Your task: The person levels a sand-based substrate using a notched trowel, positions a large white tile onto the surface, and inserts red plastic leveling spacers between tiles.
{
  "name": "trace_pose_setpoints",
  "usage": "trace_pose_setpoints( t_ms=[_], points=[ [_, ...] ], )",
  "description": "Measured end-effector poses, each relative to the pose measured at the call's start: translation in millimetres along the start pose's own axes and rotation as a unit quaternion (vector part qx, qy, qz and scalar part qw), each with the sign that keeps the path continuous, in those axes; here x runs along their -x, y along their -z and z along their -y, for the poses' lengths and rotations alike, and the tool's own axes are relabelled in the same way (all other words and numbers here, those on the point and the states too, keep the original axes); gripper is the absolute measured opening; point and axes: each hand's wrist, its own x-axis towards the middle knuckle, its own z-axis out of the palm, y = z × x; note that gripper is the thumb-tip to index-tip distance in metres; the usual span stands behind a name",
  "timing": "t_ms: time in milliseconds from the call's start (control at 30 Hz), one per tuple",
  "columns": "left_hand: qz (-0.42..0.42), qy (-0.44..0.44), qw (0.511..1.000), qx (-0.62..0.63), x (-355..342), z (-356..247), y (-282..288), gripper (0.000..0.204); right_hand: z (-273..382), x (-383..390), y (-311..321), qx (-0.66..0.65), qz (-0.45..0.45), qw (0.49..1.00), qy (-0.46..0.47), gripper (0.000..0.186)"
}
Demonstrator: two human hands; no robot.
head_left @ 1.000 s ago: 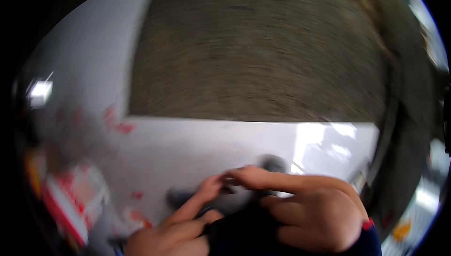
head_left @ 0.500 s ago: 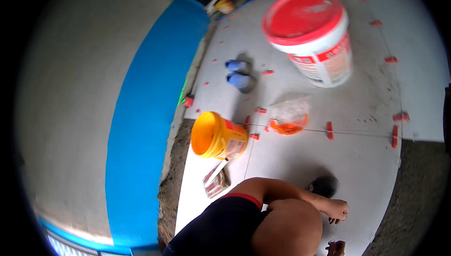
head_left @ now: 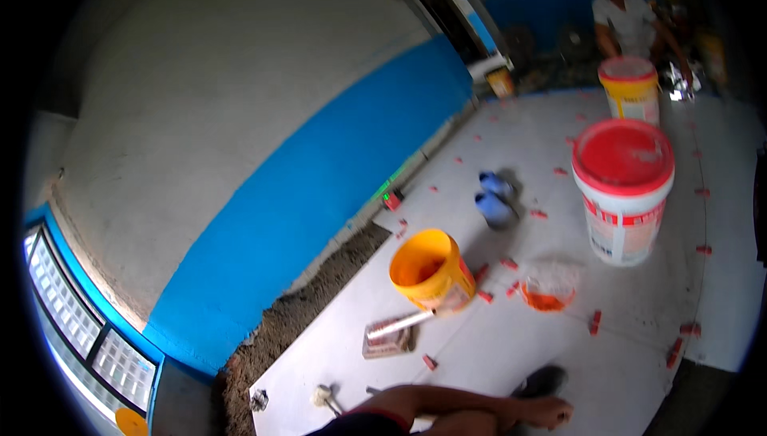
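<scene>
My left hand [head_left: 547, 412] is near the lower edge, its forearm stretched across my bent leg. Its fingers are curled in, and whatever they hold, if anything, is hidden. Just beyond the wrist is a dark shoe [head_left: 541, 381] on the pale tiles [head_left: 479, 356]. My right hand is out of the picture. Left of the forearm lies a mallet [head_left: 323, 396] with a whitish head. Farther up, a flat rectangular trowel [head_left: 389, 342] with a pale bar lies beside a yellow bucket [head_left: 427, 276], which is open at the top. Red wedges [head_left: 595, 322] sit along the tile joints.
A clear bag with orange print [head_left: 550, 286], blue shoes [head_left: 495, 204] and a white bucket with a red lid [head_left: 623, 196] stand farther off. Behind is a yellow bucket [head_left: 633, 100], near a person [head_left: 627, 24]. Bare rubble [head_left: 304, 308] borders the tiles beside the blue-painted wall [head_left: 319, 188].
The view has swung up and left, bringing in the window, the mallet and the person at the back. My right hand, earlier low in the picture, has left it.
</scene>
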Motion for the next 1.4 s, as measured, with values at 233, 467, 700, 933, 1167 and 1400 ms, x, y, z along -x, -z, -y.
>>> trace_pose_setpoints(
  t_ms=[233,467,700,933,1167,1400],
  points=[
    [0.099,0.077,0.984,0.129,15.3,-13.7,-65.3,0.011,40.1,-4.7,36.6,-0.003,0.010,1.000,-0.003,0.020],
    [0.206,0.112,0.961,0.147,31.7,-38.5,-75.8,0.013,13.5,25.7,36.8,-0.039,-0.113,0.989,-0.089,0.017],
    [0.294,0.113,0.939,0.138,25.0,-46.7,-83.3,0.015,-0.6,116.3,7.3,-0.177,-0.323,0.901,-0.228,0.017],
    [0.356,0.125,0.916,0.136,42.5,-56.7,-94.9,0.017,5.7,181.5,-36.9,-0.263,-0.397,0.841,-0.257,0.021],
    [0.377,0.105,0.912,0.121,45.3,-61.5,-95.1,0.020,19.1,191.0,-57.2,-0.289,-0.417,0.827,-0.241,0.021],
    [0.392,0.090,0.911,0.089,57.1,-65.7,-100.8,0.022,28.5,172.5,-50.1,-0.185,-0.312,0.893,-0.266,0.020]
  ],
)
